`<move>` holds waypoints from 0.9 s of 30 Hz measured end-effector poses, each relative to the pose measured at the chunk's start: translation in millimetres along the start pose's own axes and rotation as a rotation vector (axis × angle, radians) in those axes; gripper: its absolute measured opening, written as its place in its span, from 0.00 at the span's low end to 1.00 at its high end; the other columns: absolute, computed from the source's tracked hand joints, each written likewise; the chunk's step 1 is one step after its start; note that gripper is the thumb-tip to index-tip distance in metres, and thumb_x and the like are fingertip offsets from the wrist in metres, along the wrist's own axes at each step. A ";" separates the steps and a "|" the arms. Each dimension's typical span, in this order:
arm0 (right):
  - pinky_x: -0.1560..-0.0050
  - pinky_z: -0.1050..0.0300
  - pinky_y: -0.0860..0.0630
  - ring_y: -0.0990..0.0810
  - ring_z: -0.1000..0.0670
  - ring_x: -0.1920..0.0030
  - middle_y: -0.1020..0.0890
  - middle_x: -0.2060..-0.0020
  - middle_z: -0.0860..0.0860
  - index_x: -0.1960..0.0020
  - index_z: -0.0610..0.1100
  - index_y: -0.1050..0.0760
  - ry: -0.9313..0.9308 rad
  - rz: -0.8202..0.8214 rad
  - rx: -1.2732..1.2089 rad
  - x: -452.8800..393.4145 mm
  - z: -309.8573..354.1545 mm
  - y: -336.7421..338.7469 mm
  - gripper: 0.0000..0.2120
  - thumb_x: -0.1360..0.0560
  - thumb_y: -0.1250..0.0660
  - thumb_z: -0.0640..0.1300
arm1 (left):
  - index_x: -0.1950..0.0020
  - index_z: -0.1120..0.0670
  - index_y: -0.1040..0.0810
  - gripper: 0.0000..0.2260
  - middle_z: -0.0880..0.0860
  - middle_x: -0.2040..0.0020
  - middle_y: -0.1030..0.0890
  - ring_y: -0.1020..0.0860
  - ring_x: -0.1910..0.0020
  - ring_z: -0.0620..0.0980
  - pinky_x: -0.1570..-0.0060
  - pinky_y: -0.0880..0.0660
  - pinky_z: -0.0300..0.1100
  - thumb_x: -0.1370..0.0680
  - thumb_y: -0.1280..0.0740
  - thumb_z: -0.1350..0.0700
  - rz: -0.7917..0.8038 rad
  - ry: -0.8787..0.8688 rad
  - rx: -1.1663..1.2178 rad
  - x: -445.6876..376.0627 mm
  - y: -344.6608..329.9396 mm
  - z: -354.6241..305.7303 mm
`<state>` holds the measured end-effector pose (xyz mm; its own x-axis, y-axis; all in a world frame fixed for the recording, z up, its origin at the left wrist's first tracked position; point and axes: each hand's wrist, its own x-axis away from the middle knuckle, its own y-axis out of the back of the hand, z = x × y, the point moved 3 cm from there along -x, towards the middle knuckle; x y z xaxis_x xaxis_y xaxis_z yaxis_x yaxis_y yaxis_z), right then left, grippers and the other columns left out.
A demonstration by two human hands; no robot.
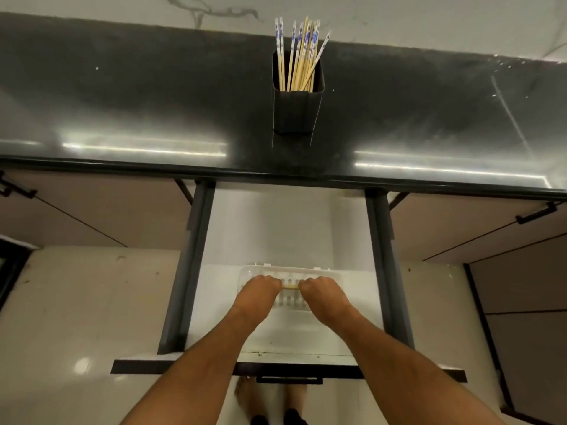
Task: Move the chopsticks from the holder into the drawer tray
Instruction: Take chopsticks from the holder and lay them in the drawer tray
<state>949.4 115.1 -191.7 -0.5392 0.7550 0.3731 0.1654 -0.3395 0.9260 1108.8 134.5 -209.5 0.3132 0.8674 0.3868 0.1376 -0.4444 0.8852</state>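
Across the top of the view runs a dark, glossy counter [122, 96], and below its front edge an open drawer [276, 338] is pulled out toward the person, white inside with dark side rails. On the counter, near the back wall, stands a black holder [296, 110], upright and well apart from the drawer; most of the chopsticks [299, 56] still stand in it, pale sticks with blue-patterned tops, leaning loosely against one another. In the drawer lies a clear tray [287, 271], its ribbed floor partly hidden by the hands. Over it the left hand [260, 289] and right hand [319, 291] sit knuckles-up and close together, each with fingers curled round one end of a pale stick [290, 287] held level between them; only a short middle part shows, so whether it is one chopstick or a pair I cannot tell. It looks low over the tray, and contact is not clear. By my judgement the task is early: one load is at the tray, and a good bundle is left in the holder. Chopsticks are light, stiff and smooth, likely to roll or slide from a loose grip, and thin enough to snag on the ribs. The ones in the holder are best taken by the patterned tops, a few together, lifted straight up, then turned level and supported at both ends.
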 end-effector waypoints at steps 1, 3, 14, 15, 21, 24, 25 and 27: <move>0.55 0.48 0.21 0.16 0.39 0.55 0.15 0.54 0.42 0.47 0.39 0.21 -0.001 0.004 0.002 -2.2 -1.2 -3.2 0.10 0.23 0.40 0.34 | 0.43 0.62 0.21 0.10 0.63 0.44 0.19 0.21 0.45 0.62 0.43 0.23 0.53 0.17 0.41 0.62 -0.007 0.024 0.020 -2.6 -3.6 0.2; 0.55 0.47 0.21 0.16 0.39 0.54 0.15 0.53 0.42 0.45 0.39 0.22 -0.003 0.012 0.001 -5.3 -3.1 -7.8 0.11 0.23 0.40 0.34 | 0.42 0.55 0.20 0.09 0.55 0.44 0.17 0.19 0.46 0.54 0.44 0.21 0.46 0.18 0.37 0.61 -0.029 0.064 0.050 -6.6 -5.2 0.4; 0.57 0.49 0.22 0.16 0.42 0.53 0.16 0.52 0.45 0.46 0.43 0.22 0.004 -0.019 -0.036 -8.8 -10.7 -9.3 0.12 0.27 0.35 0.34 | 0.35 0.54 0.22 0.17 0.55 0.35 0.21 0.23 0.36 0.53 0.35 0.27 0.44 0.23 0.28 0.60 -0.121 0.117 0.079 -13.5 -13.7 7.6; 0.59 0.50 0.22 0.16 0.42 0.54 0.15 0.53 0.46 0.47 0.44 0.21 -0.004 -0.021 -0.029 -8.3 -11.3 -7.8 0.12 0.28 0.35 0.34 | 0.34 0.54 0.22 0.18 0.55 0.34 0.22 0.23 0.36 0.53 0.35 0.27 0.44 0.24 0.27 0.59 -0.128 0.123 0.081 -13.3 -14.0 8.3; 0.61 0.51 0.22 0.16 0.41 0.59 0.15 0.57 0.45 0.51 0.44 0.20 -0.037 -0.021 -0.010 -5.8 -18.4 -5.8 0.11 0.32 0.31 0.35 | 0.35 0.53 0.23 0.18 0.53 0.35 0.21 0.23 0.37 0.52 0.35 0.27 0.43 0.24 0.28 0.60 -0.157 0.127 0.102 -10.0 -12.7 8.6; 0.58 0.50 0.21 0.16 0.41 0.58 0.15 0.56 0.44 0.50 0.42 0.19 -0.049 -0.030 -0.016 -4.7 -21.0 -6.8 0.11 0.31 0.30 0.34 | 0.33 0.53 0.23 0.21 0.53 0.33 0.22 0.24 0.34 0.52 0.33 0.28 0.44 0.25 0.26 0.60 -0.180 0.131 0.075 -7.9 -11.8 7.8; 0.57 0.50 0.21 0.16 0.41 0.58 0.15 0.56 0.44 0.50 0.42 0.18 -0.054 -0.030 -0.017 -4.9 -21.1 -7.3 0.10 0.31 0.30 0.34 | 0.32 0.53 0.23 0.21 0.53 0.33 0.22 0.25 0.34 0.52 0.33 0.28 0.44 0.25 0.26 0.61 -0.175 0.131 0.070 -8.0 -11.9 7.9; 0.56 0.50 0.20 0.16 0.41 0.57 0.15 0.55 0.44 0.50 0.42 0.18 -0.059 -0.029 -0.023 -5.5 -20.1 -8.2 0.10 0.30 0.30 0.33 | 0.33 0.53 0.23 0.21 0.53 0.34 0.21 0.24 0.34 0.51 0.34 0.27 0.43 0.25 0.27 0.63 -0.163 0.130 0.078 -7.9 -12.2 8.3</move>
<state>934.4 102.5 -202.6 -0.4934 0.7963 0.3499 0.1314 -0.3294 0.9350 1112.4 131.2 -225.4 0.1580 0.9485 0.2744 0.2505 -0.3073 0.9180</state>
